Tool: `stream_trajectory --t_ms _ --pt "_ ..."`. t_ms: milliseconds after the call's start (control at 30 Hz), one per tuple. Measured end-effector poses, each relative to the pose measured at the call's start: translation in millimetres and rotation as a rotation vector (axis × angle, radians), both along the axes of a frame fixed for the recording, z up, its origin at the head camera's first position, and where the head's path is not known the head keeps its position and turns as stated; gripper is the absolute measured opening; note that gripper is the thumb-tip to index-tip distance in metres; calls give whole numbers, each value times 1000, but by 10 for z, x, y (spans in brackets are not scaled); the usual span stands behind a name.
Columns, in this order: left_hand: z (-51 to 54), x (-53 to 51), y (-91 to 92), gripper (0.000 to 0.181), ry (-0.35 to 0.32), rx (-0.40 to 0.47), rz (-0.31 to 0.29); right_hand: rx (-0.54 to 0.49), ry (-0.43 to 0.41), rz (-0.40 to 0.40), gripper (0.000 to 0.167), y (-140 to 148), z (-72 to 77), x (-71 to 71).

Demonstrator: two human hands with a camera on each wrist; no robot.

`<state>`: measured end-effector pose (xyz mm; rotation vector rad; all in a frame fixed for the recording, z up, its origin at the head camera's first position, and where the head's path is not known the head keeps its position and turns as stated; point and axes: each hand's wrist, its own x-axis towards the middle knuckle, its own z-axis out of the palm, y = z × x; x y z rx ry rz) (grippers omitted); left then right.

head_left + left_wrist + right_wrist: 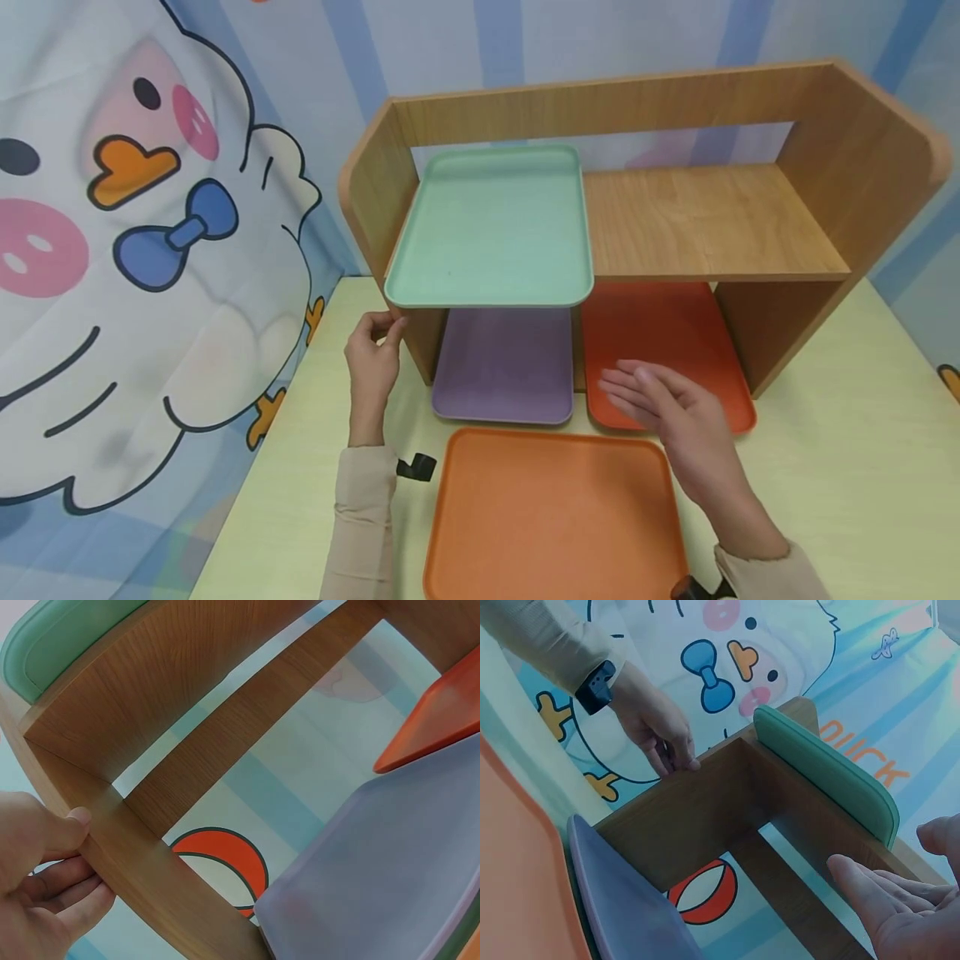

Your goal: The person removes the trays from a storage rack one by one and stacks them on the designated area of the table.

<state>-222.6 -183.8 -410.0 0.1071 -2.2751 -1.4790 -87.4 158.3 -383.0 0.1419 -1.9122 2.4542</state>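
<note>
Nearest you, the orange tray (551, 517) lies flat on the pale table (832, 442), on the near side of your fingers and between your two forearms. A black wrist device (418, 467) sits below the fingers of your left hand (375, 358), by the end of the beige sleeve (362, 517); any marking on it is too small to read.

Your right hand (690, 425) is in the air, its fingers straight and close together, the thumb standing away from them in the right wrist view. From the head view its fingertips overlap the front part of the red tray (652, 342), which lies beyond them in the lower right compartment, front edge jutting out.

Your left thumb and fingers pinch the front edge of the left side panel of the wooden shelf (712, 221), which stands just beyond both hands. Right of those fingers, the purple tray (502, 367) lies in the lower left compartment, its front also jutting out. Above and to their right, the green tray (491, 225) rests on the upper board's left part, overhanging its front.

Farthest from your fingers hangs the printed backdrop (435, 42). Left of your left hand it shows a white bird (172, 333) with a blue bow tie; the right wrist view catches orange lettering (864, 754) that seems to read "DUCK".
</note>
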Motion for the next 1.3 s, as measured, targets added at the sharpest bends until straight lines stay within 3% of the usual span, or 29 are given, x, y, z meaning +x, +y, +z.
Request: stream_trajectory --t_ms 467,1300 --pt "-15 3 -13 22 -10 7 -2 -24 -1 -7 46 -159 143 -105" --pt "-12 -5 -5 22 -10 1 2 -83 7 -9 48 -327 264 -250"
